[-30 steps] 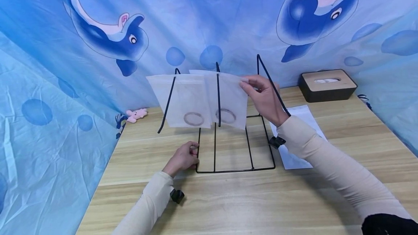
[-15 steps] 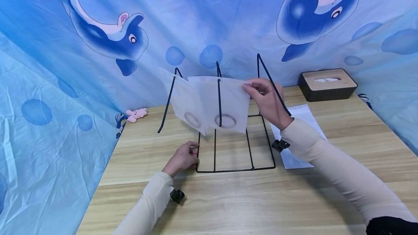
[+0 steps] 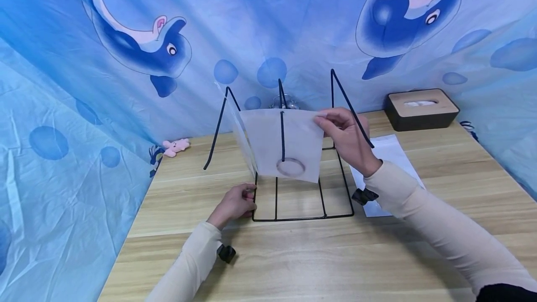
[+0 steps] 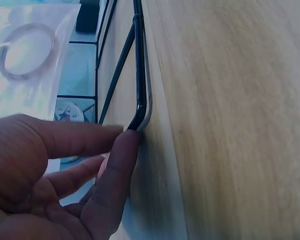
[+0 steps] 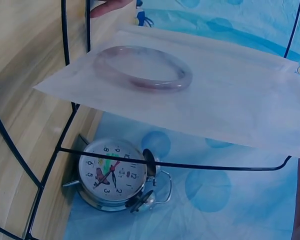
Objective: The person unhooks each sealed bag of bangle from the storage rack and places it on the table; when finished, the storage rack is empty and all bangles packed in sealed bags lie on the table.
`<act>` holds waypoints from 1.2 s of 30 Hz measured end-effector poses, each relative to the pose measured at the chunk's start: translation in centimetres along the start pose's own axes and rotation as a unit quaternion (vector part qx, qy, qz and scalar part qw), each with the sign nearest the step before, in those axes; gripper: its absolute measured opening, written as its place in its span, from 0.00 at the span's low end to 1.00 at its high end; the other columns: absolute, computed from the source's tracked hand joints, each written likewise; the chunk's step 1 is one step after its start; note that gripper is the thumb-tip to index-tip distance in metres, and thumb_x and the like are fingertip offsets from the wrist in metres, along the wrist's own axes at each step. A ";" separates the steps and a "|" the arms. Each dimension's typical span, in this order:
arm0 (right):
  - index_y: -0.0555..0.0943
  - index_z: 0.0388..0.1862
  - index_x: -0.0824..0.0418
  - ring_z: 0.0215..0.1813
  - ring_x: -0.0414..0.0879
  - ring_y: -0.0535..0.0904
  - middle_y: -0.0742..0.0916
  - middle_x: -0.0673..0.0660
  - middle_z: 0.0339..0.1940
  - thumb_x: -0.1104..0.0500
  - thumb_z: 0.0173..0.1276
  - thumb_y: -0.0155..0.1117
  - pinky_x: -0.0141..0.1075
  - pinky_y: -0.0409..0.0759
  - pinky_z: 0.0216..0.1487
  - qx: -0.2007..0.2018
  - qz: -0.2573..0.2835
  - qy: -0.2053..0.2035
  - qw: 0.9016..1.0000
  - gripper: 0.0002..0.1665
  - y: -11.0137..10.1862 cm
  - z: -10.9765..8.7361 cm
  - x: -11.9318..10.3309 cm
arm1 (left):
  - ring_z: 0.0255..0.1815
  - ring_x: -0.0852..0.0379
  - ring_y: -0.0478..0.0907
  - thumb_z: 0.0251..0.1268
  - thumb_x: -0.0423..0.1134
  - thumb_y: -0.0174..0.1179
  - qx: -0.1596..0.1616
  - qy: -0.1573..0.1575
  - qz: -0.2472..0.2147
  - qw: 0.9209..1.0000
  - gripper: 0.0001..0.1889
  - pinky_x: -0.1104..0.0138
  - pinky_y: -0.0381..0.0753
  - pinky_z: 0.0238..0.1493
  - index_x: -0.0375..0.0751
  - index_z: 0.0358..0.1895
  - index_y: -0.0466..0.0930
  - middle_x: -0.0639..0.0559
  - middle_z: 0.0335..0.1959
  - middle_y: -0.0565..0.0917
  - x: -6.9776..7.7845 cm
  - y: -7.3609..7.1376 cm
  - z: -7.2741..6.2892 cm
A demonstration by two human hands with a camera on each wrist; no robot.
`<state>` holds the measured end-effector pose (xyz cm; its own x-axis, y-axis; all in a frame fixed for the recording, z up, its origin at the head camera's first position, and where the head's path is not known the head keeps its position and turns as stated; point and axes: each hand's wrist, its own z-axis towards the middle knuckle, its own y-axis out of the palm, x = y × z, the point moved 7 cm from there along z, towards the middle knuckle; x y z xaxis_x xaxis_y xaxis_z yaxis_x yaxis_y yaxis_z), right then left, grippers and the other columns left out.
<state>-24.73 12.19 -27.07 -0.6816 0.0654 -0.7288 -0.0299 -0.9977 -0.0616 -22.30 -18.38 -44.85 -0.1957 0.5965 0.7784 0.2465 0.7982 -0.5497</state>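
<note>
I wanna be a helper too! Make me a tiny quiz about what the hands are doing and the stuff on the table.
1. True or false: the left hand holds the black wire rack.

2. Pick one: in the head view, where does the right hand pinch the frosted bag with a bangle in it?
A) its lower left corner
B) its middle
C) its upper right corner

3. Short answer: what thing in the right wrist view has numbers on its face?

Key:
1. True
2. C
3. An alarm clock
</note>
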 end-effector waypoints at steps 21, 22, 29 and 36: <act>0.88 0.40 0.68 0.26 0.37 0.77 0.89 0.56 0.31 0.76 0.61 0.70 0.25 0.72 0.26 0.016 -0.044 -0.075 0.996 0.10 -0.7 -1.7 -2.8 | 0.39 0.51 0.77 0.52 0.18 0.66 -0.011 0.007 -0.008 1.000 0.34 0.63 0.88 0.31 0.32 0.67 0.73 0.44 0.41 0.77 -0.1 -0.1 0.1; 0.88 0.40 0.69 0.25 0.36 0.77 0.89 0.57 0.30 0.76 0.60 0.70 0.25 0.72 0.26 0.015 -0.038 -0.079 0.996 0.09 -0.8 -1.8 -2.9 | 0.39 0.51 0.78 0.52 0.18 0.67 -0.011 0.004 -0.010 1.000 0.34 0.63 0.88 0.32 0.33 0.67 0.74 0.44 0.41 0.77 -0.1 -0.1 0.0; 0.87 0.39 0.71 0.27 0.37 0.81 0.90 0.58 0.33 0.66 0.66 0.71 0.25 0.78 0.28 0.007 -0.010 -0.090 0.996 0.07 -0.9 -2.4 -3.2 | 0.38 0.51 0.78 0.53 0.18 0.66 -0.013 -0.001 -0.011 1.000 0.34 0.63 0.88 0.32 0.34 0.67 0.73 0.43 0.42 0.77 -0.2 0.0 0.1; 0.86 0.40 0.73 0.28 0.37 0.81 0.90 0.53 0.35 0.71 0.64 0.70 0.25 0.79 0.30 0.002 0.014 -0.082 0.996 0.06 -0.9 -3.2 -3.4 | 0.40 0.51 0.78 0.53 0.17 0.66 -0.015 -0.005 -0.023 1.000 0.34 0.62 0.88 0.32 0.32 0.67 0.73 0.43 0.41 0.78 -0.2 0.0 0.1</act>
<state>-20.05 12.93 -26.67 -0.7930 0.0331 -0.6084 -0.0115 -0.9992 -0.0393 -22.33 -18.52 -45.05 -0.2165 0.5598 0.7998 0.2653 0.8222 -0.5036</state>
